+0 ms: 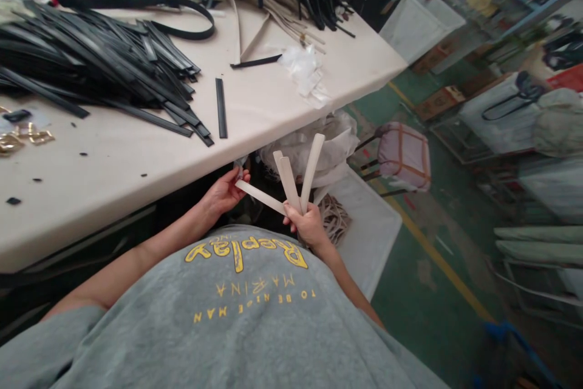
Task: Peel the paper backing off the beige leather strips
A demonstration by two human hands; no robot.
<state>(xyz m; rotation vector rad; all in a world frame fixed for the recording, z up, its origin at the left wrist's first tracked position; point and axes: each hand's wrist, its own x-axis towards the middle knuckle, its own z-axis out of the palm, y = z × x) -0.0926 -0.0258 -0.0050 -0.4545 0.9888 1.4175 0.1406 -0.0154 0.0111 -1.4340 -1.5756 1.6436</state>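
Left hand (226, 192) at beige strip (260, 196) end, pinch unclear; right hand (306, 225) clamped on fanned strips (290, 181), beside white table (109, 201). I judge: single-strip handling; next needs steadiness.

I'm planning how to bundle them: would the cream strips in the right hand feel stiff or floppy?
Probably fairly stiff, not limp: three cream strips jut from the right hand without visible drooping. Likely light, since they look thin. Being flat, they seem unlikely to roll.
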